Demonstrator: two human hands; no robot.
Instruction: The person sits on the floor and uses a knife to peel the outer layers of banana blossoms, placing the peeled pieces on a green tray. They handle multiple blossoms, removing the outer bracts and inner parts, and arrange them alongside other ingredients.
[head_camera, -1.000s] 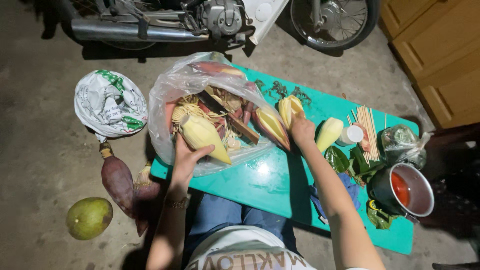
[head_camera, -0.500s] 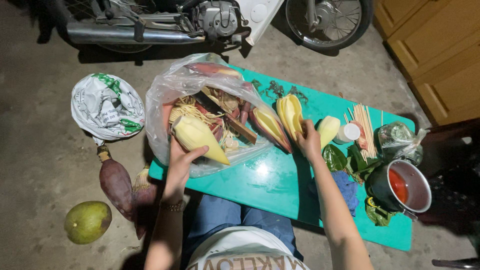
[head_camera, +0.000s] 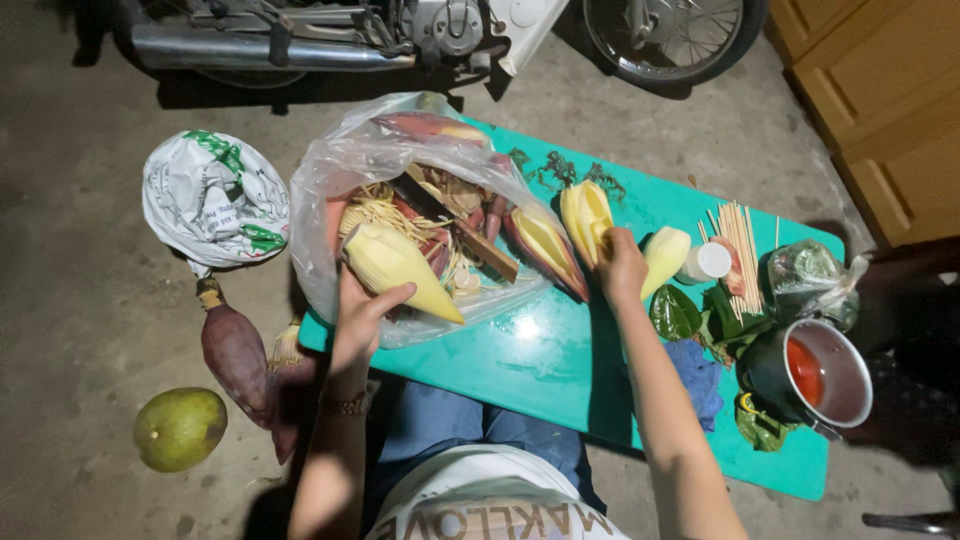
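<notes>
- The right hand (head_camera: 620, 265) has slid from the desk's middle up onto the pale yellow banana-flower piece (head_camera: 585, 215) standing just right of the bag.
- The left hand (head_camera: 365, 310) stays in the clear plastic bag (head_camera: 330, 170), fingers clamped on a yellow banana-flower heart (head_camera: 395, 265).
- Right fingers seem curled on the piece, though the grip is partly hidden.
- Both lie on the green desk (head_camera: 540, 350).

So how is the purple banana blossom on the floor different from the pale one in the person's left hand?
The purple banana blossom lies on the concrete floor beside the table, dark reddish-purple with its outer skin on. The pale banana blossom is creamy yellow, with no purple skin showing, and rests over the open plastic bag, gripped at its broad end by the left hand. Both share a tapered, pointed shape.
</notes>
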